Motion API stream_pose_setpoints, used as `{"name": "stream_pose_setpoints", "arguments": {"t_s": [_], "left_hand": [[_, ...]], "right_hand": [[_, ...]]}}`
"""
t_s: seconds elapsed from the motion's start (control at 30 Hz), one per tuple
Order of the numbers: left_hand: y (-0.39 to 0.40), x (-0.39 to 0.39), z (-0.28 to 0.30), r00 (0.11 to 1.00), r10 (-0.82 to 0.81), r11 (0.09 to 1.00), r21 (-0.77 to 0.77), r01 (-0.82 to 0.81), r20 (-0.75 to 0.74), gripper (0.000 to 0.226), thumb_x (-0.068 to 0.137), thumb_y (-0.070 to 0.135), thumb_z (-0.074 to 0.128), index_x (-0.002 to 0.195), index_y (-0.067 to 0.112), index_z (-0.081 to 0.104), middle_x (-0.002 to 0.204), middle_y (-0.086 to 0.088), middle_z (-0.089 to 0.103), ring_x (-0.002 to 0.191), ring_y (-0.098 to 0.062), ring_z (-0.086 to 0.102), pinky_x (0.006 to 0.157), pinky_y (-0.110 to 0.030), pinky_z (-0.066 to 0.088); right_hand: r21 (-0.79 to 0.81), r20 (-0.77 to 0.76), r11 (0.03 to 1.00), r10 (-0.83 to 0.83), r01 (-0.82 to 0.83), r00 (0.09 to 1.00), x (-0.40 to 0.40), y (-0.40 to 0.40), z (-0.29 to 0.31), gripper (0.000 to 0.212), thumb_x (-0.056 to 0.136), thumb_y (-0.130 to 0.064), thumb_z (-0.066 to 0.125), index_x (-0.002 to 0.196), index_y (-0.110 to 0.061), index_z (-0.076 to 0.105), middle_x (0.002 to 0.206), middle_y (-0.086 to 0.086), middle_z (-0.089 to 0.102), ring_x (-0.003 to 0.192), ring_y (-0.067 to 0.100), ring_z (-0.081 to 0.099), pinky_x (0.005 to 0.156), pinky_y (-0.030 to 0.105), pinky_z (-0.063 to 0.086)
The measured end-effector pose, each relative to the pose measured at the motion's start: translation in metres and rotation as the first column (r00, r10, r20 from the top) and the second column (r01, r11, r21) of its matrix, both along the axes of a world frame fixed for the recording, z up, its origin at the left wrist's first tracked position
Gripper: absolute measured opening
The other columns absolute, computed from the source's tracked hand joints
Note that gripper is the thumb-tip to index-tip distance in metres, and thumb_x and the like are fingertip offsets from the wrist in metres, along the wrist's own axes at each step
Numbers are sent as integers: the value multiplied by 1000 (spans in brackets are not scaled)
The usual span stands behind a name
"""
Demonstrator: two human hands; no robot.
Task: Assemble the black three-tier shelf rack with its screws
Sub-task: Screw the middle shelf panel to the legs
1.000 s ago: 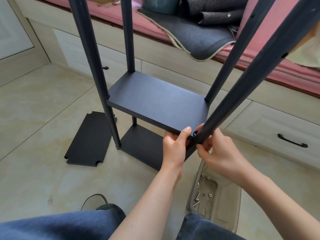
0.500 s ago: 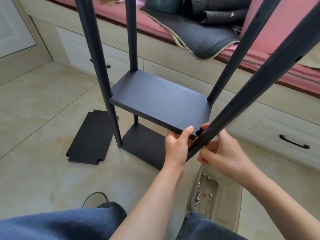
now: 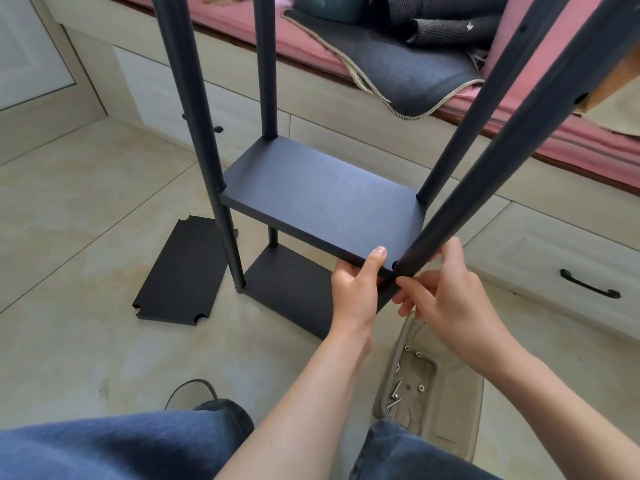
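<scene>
Rack: black three-tier shelf rack (image 3: 322, 199) stands on the beige tiled floor (image 3: 69, 209), four dark round metal poles through two mounted black boards.
Middle board: flat black rectangular shelf (image 3: 322, 206) seated on the poles, above the lower black board (image 3: 287, 289).
Loose board: third black panel with notched corners (image 3: 180, 271) lies flat on the floor, left of the rack.
Left hand (image 3: 356, 289): grips the middle shelf's near edge, thumb on top.
Right hand (image 3: 446, 299): fingers curled around the near right pole (image 3: 485, 174) at the shelf corner.
Tray: beige plastic tray (image 3: 446, 400) on the floor under the right forearm; silver screws (image 3: 396, 393) and small nuts lie in its recessed compartment.
</scene>
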State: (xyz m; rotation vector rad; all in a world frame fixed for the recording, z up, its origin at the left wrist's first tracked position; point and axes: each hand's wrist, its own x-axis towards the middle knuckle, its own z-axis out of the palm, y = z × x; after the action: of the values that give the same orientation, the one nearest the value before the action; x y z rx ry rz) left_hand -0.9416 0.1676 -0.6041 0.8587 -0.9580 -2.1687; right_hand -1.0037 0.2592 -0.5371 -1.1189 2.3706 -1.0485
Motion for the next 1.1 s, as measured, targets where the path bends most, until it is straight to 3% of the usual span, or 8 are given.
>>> {"name": "stream_pose_setpoints", "arguments": {"t_s": [0.17,0.47,0.57,0.7,0.87,1.1], "left_hand": [[1,2,1,1000,-4,1000,-14,4,2,27,79,38,69,103,26,67,95,5,77,96,-22,73,91,-44,59],[-1,4,3,1000,-27,1000,7,27,3,13,96,23,67,107,17,64,87,1,74,86,-25,71,92,-56,55],[-1,5,5,1000,-24,999,27,25,-12,16,96,20,67,110,13,63,89,-1,73,88,-28,70,93,-57,55],[-1,6,5,1000,-22,999,29,23,-15,14,95,20,69,109,16,65,87,4,76,92,-23,73,95,-49,58],[-3,5,3,1000,-22,999,40,23,-18,14,95,21,70,109,19,67,98,-1,77,103,-31,72,97,-49,57],[-3,3,1,999,-6,999,47,8,-42,17,94,19,71,110,19,68,103,1,78,102,-21,74,96,-40,58]], "right_hand": [[28,-13,999,26,-26,1000,0,-1,1,35,95,-11,62,112,-24,34,71,-11,72,61,10,68,59,30,55],[-48,-73,992,112,-116,991,-6,6,-7,31,93,-12,66,111,-20,42,73,-12,72,58,11,67,58,25,52],[-89,-18,991,101,-102,995,-7,8,-10,34,91,-13,68,114,-20,44,71,-9,73,58,12,68,59,22,52],[-130,38,988,87,-81,996,-6,9,-11,38,87,-12,73,111,-26,47,71,-8,74,59,12,69,59,18,52],[-124,-7,990,73,-74,997,-5,8,-10,40,84,-13,76,114,-18,49,68,-9,74,55,10,69,57,18,53],[-62,-14,992,-112,111,994,-2,7,-4,38,73,-30,86,87,-17,54,59,-3,68,45,13,63,49,25,51]]}}
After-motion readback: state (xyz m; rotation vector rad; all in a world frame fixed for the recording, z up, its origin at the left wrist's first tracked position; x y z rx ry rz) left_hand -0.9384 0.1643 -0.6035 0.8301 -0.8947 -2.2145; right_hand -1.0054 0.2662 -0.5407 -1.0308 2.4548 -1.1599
